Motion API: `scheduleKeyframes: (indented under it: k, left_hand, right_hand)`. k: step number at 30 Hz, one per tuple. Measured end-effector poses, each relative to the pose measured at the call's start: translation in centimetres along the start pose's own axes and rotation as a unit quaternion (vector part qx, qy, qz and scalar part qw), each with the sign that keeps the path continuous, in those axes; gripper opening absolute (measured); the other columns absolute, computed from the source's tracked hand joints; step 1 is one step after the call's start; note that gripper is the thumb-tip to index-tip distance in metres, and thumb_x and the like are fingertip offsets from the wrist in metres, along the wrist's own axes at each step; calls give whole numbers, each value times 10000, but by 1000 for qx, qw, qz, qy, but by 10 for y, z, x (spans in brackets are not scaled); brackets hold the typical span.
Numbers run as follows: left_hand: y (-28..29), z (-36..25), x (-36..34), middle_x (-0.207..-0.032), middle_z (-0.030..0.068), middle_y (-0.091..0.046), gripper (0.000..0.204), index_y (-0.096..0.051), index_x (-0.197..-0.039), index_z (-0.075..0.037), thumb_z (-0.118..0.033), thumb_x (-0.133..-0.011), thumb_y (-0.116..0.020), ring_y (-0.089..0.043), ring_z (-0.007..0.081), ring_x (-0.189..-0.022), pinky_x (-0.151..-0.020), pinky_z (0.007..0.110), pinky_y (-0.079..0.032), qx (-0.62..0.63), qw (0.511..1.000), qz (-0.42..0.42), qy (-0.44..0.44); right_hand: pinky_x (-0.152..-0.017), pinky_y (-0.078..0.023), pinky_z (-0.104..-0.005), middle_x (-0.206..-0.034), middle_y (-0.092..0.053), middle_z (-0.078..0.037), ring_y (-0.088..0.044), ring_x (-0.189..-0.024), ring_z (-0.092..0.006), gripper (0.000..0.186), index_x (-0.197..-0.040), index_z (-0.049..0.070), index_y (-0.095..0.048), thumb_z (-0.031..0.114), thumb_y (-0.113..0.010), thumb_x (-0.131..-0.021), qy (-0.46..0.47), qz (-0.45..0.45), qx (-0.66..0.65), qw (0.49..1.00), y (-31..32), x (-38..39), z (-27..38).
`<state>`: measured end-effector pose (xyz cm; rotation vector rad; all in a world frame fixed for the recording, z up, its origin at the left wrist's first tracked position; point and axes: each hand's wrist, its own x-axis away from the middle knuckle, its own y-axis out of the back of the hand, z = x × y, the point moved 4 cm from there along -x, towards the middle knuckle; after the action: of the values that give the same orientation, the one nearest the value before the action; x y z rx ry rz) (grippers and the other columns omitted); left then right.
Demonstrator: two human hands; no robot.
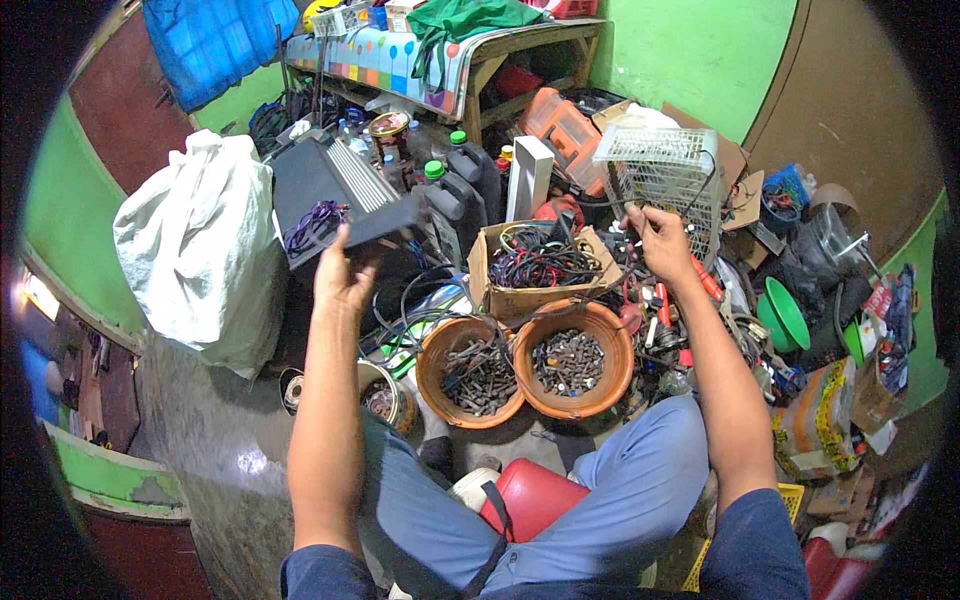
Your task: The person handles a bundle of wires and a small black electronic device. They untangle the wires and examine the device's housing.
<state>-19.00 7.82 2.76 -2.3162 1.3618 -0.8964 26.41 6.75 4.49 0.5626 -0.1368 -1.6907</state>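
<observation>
My left hand (345, 278) is raised at the near edge of a dark grey metal case with fins (365, 175), its fingers apart. A bundle of purple wires (315, 225) lies on the case beside my fingertips. My right hand (660, 245) is up at the right, thumb and fingers pinched on a thin black cable in front of a white wire basket (665, 165). Between my hands stands a cardboard box (545, 302) full of tangled cables (540, 262). Nearer me, two clay-coloured bowls (615, 400) hold many small dark cylindrical pieces (567, 362).
A white sack (205, 250) stands at the left. Dark jugs with green caps (455, 205) are behind the case. An orange organiser case (565, 135), a green bowl (782, 315) and a taped package (815, 420) crowd the right. A cloth-covered table (400, 62) is at the back.
</observation>
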Motion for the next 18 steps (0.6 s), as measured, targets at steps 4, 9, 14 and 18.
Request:
scheduleKeyframes:
  k: [4,9,14,18]
  left_hand:
    - [-16,34,17,-982,92,-659,260,-621,-1088,-39,-280,-1015,-552,-667,228,-853,-764,431,-584,-215,969,112,47]
    - [-15,90,-4,-841,74,-689,261,-687,-999,-5,-256,-926,-693,-650,185,-715,-671,353,-552,-534,822,189,-65]
    - [0,122,-26,-920,167,-748,303,-763,-933,-46,-310,-788,-797,-734,261,-855,-786,387,-565,-714,665,203,-81]
    - [37,147,-54,-947,167,-747,309,-774,-942,-77,-269,-702,-809,-724,285,-901,-815,386,-562,-774,565,284,3]
  right_hand:
    - [-515,-416,-232,-609,-531,6,-532,-545,-59,437,-824,29,-584,396,-507,-1048,-29,-29,-140,989,-21,19,73]
    - [-542,-424,-220,-671,-604,-4,-525,-583,-49,317,-863,-9,-654,230,-537,-1036,123,-45,-6,991,-22,20,84]
    - [-606,-492,-316,-777,-719,-109,-615,-624,-128,156,-963,-20,-737,89,-633,-921,162,97,115,975,-45,32,65]
    - [-726,-536,-396,-839,-715,-199,-715,-761,-286,172,-981,-1,-737,135,-677,-896,185,211,173,944,-67,42,52]
